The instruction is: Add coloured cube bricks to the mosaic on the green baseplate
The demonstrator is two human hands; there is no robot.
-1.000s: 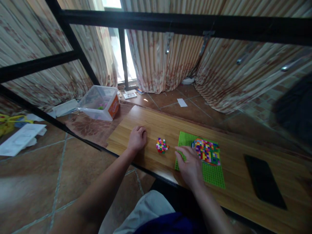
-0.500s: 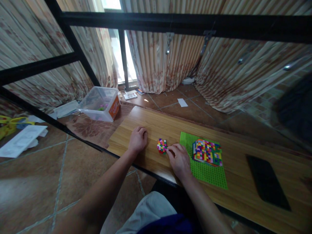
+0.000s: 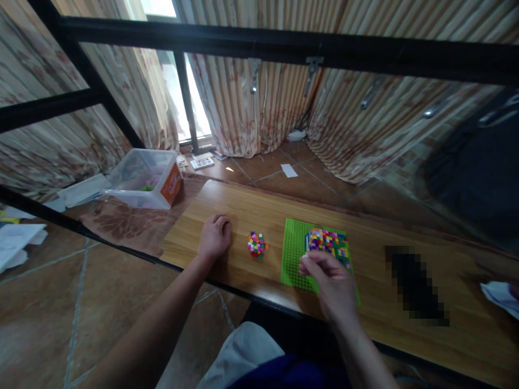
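Between the thumb and fingertips of my right hand (image 3: 330, 275) is a tiny white building brick (image 3: 305, 257). That hand is over the green baseplate (image 3: 294, 259), in front of a block built of many coloured bricks (image 3: 324, 237), and hides its near part. My left hand (image 3: 216, 236) lies on the wooden table with its fingers curled in; nothing shows in them. Just right of it sits a small pile of loose coloured bricks (image 3: 255, 246), with an orange one at its right edge.
On the wooden table (image 3: 243, 205), a blurred-out dark object (image 3: 419, 286) lies to the right. A clear plastic box (image 3: 140, 167) with an orange label stands on the floor mat. White papers (image 3: 500, 294) show at the right edge, and a black metal frame (image 3: 243, 40) crosses above.
My right hand has moved right, from the loose pile to over the baseplate, with the white brick in its fingers. The left hand stays resting on the table. The view has shifted right.
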